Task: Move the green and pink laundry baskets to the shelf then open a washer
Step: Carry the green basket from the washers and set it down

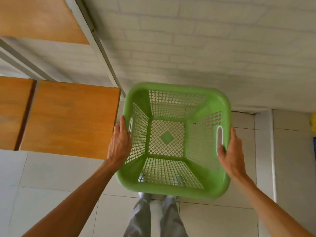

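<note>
An empty green laundry basket point(172, 187) with perforated walls hangs in the air in front of me, above the floor. My left hand point(119, 142) grips its left rim by the handle slot. My right hand point(231, 151) grips the right rim, thumb inside by the right handle slot. The wooden shelf board point(68, 117) lies just left of the basket at about the same height. No pink basket and no washer are in view.
A second wooden shelf board point(39, 19) sits higher at the upper left, carried by a white metal upright point(102, 48). A white brick wall point(205, 48) is right behind the basket. White floor tiles point(42, 177) and my legs point(153, 218) are below.
</note>
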### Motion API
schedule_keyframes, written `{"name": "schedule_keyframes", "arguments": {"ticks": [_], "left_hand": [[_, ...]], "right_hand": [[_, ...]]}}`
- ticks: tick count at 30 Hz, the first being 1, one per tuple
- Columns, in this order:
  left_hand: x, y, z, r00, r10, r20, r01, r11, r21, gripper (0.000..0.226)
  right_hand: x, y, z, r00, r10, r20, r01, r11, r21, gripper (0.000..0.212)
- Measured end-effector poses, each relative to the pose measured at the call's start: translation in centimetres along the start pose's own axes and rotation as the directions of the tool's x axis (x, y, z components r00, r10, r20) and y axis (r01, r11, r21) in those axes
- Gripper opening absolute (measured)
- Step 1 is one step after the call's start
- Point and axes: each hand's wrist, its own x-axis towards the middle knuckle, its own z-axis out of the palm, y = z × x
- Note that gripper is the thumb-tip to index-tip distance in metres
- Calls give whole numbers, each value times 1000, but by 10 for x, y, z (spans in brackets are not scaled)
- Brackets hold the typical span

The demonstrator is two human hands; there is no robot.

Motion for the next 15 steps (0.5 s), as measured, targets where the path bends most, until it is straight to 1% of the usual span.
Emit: {"name": "schedule_keyframes", "arguments": {"ticks": [4, 7, 9, 15], "left_hand": [[24, -21, 30, 999, 46, 3, -46, 999, 0, 68], [38, -35, 45, 999, 37, -1, -37, 999, 2, 68], [45, -42, 52, 1000, 27, 2, -27, 1000, 1, 69], [59, -62, 66, 999, -20, 28, 21, 999, -31, 73]], "right_hand": [[18, 16, 35, 999, -22, 50, 23, 999, -32, 79], [28, 18, 56, 997, -16, 78, 18, 1000, -20, 80], [35, 18, 66, 997, -13, 72, 14, 1000, -13, 81], [56, 23, 94, 996, -36, 86, 42, 997, -68, 82]]}}
